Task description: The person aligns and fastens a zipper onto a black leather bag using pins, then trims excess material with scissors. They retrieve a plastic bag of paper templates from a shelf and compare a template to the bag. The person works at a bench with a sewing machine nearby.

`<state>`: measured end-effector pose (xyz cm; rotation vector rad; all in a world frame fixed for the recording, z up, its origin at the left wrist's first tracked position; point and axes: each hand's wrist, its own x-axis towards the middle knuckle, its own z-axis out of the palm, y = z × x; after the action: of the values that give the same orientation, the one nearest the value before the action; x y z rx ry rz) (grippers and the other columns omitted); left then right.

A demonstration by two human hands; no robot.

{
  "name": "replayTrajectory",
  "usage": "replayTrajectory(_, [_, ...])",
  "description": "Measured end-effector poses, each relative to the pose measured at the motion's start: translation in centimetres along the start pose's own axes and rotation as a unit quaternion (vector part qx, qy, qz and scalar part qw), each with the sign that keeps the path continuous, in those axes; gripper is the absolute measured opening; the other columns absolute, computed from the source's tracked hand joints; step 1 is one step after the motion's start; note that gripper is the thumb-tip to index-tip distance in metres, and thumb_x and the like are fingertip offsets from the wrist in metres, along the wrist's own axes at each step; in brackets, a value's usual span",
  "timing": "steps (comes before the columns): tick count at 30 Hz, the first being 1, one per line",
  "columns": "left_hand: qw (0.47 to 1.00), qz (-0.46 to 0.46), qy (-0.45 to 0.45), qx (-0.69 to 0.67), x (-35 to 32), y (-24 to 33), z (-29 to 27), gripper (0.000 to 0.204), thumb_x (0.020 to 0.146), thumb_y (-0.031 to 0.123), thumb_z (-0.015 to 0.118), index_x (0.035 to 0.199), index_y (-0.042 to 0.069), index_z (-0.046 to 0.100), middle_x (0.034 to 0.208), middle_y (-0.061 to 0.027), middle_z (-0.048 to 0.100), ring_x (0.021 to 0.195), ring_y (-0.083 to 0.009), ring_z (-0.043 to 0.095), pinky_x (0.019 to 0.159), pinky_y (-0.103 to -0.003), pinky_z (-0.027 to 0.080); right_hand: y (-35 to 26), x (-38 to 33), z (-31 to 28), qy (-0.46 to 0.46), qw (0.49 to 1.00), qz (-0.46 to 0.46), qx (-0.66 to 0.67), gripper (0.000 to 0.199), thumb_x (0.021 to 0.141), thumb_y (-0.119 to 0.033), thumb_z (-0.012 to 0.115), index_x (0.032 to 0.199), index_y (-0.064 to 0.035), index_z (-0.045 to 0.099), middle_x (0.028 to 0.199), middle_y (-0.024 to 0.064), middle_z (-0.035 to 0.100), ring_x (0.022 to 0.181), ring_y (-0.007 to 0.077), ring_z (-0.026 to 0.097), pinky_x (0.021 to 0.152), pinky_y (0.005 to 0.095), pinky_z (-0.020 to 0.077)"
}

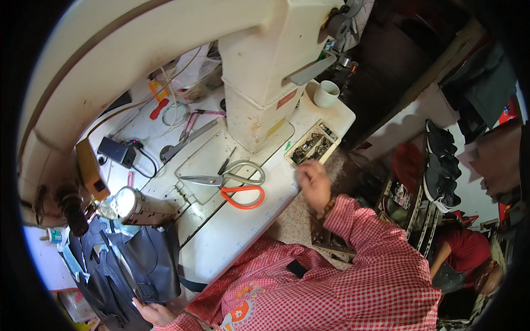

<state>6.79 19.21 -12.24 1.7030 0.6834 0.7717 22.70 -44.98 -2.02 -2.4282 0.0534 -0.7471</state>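
The black bag (146, 259) is placed at the lower left, below the head of the cream sewing machine (251, 71), and its lower edge is touched by the left hand (154, 313). The right hand (314, 185), fingers loosely curled, is held just beside the tray (333, 150) of small metal parts (310, 148). With that hand blurred and the left fingertips partly hidden, it cannot be told whether anything is pinched by either. Should the bag be steadied at one edge only, it could be pulled askew by its own weight. Parts could be spilled if the tray's rim is caught by the fingers, and the bag could be scratched if it is dragged against the scissors (221, 180) laid on the white table (226, 231).
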Motion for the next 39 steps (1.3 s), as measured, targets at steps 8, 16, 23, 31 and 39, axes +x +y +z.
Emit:
replayTrajectory(8, [0.971,0.12,-0.038,0.203,-4.2,3.5,0.3,0.042,0.085,0.012,0.054,0.124,-0.005,0.057,0.12,-0.028,0.056,0.107,-0.0415,0.055,0.097,-0.048,0.042,7.9,4.6,-2.2,0.022,0.997,0.005,-0.073,0.016,0.077,-0.01,0.071,0.093,-0.0096,0.073,0.108,0.0068,0.062,0.101,0.0294,0.057,0.087,0.0398,0.0468])
replayTrajectory(16, [0.951,0.148,-0.087,0.257,-4.9,5.5,0.7,0.044,0.078,0.023,0.06,0.116,0.0,0.065,0.115,-0.0354,0.057,0.102,-0.0527,0.054,0.092,-0.059,0.045,8.1,8.2,-2.3,-0.107,0.983,-0.032,-0.146,0.026,0.075,-0.019,0.074,0.1,-0.0132,0.074,0.113,0.0051,0.059,0.109,0.0294,0.051,0.096,0.0418,0.0403])
replayTrajectory(23, [0.949,0.135,-0.11,0.265,-5.5,8.6,2.6,0.045,0.083,0.019,0.058,0.121,-0.006,0.058,0.11,-0.0311,0.058,0.099,-0.0449,0.057,0.087,-0.052,0.047,10.4,8.3,-3.6,-0.043,0.997,0.019,-0.061,0.027,0.076,-0.006,0.07,0.104,-0.0059,0.069,0.111,0.0113,0.062,0.107,0.0332,0.055,0.093,0.0404,0.0449])
replayTrajectory(31, [0.981,-0.069,-0.111,0.145,-7.9,12.6,4.7,0.047,0.087,0.011,0.058,0.132,-0.002,0.051,0.111,-0.0265,0.058,0.098,-0.0348,0.058,0.084,-0.046,0.05,7.2,3.9,-3.8,0.027,0.999,0.007,-0.029,0.016,0.079,-0.002,0.061,0.093,-0.0044,0.068,0.103,0.0116,0.064,0.099,0.0323,0.057,0.087,0.0403,0.0471])
replayTrajectory(39, [0.969,-0.085,-0.149,0.175,-7.4,12.9,5.1,0.049,0.088,0.008,0.058,0.135,-0.001,0.047,0.113,-0.0241,0.058,0.097,-0.0302,0.058,0.082,-0.043,0.051,9.2,0.6,-3.8,0.123,0.982,0.131,-0.052,0.029,0.079,-0.005,0.063,0.107,-0.0002,0.057,0.126,0.0165,0.054,0.116,0.037,0.049,0.101,0.0435,0.0369])
